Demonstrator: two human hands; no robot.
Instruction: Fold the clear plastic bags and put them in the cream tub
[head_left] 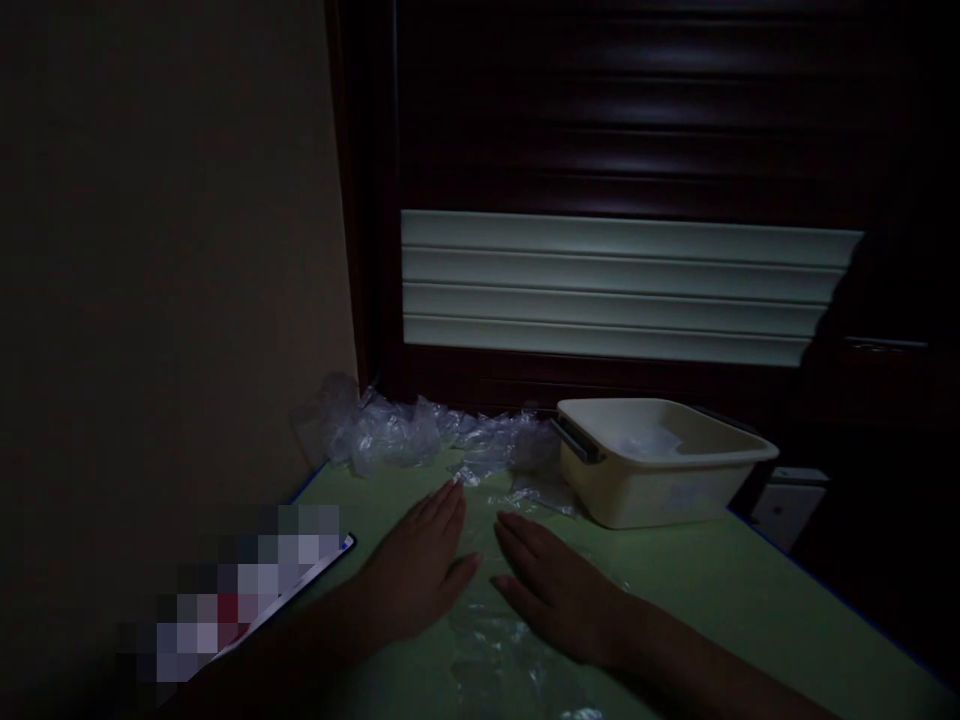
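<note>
My left hand is stretched out, fingers long and together and thumb apart, over the green tabletop. Opposite it, my right hand is also extended, palm down, with its thumb toward the left one. Between and below them runs a thin sheet of clear plastic, wrinkled and shiny. Both hands are at its edges; in the dim light I cannot tell how firmly they touch it. Neither hand grips anything.
Crumpled clear plastic bags lie along the table's back edge. A cream plastic basin with dark handles holds some plastic at the back right. A lit phone or tablet, partly blurred out, is at left. Behind stands a slatted door.
</note>
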